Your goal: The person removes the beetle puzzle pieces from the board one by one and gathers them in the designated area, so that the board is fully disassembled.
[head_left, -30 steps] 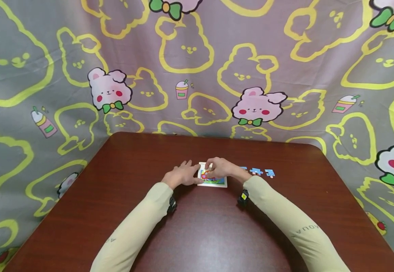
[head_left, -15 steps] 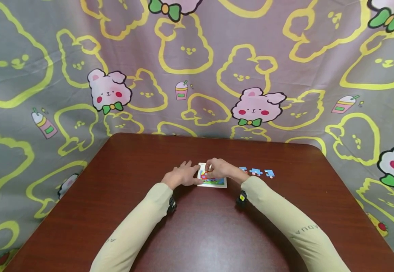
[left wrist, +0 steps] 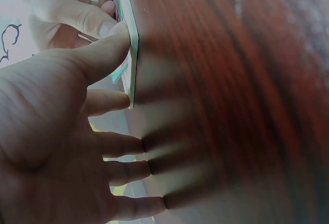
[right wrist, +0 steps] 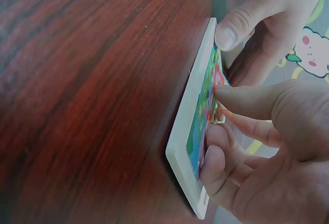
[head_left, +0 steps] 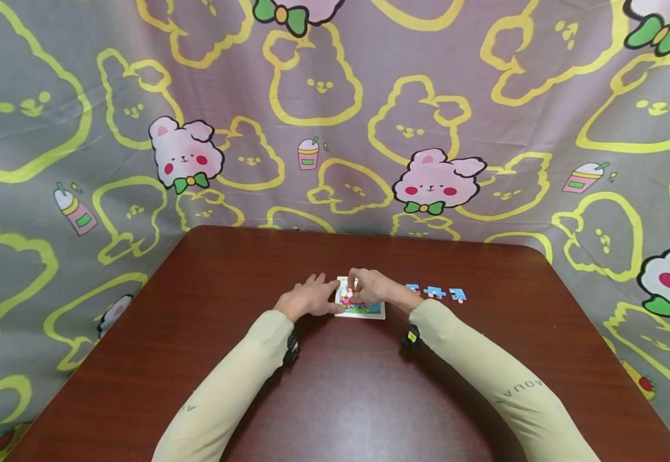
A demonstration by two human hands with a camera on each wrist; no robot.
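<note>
A small jigsaw puzzle board (head_left: 364,316) with a white frame and a colourful picture lies on the table between both hands. My left hand (head_left: 310,297) is spread at its left side; the thumb (left wrist: 110,47) rests on the frame's edge, and the straight fingers reach past the corner to the table. Over the picture, my right hand (head_left: 374,285) pinches a puzzle piece (right wrist: 219,75) with red on it between thumb and index finger. Its other fingers curl against the board. Most of the piece is hidden by the fingers.
Three loose blue puzzle pieces (head_left: 435,292) lie in a row right of the board, partly beside the right wrist. The brown wooden table (head_left: 346,385) extends around them. A patterned cloth (head_left: 335,141) hangs behind the table's far edge.
The right hand's fingers have shifted slightly on the board, and the piece at their tips shows at a different tilt. The left hand has stayed in place.
</note>
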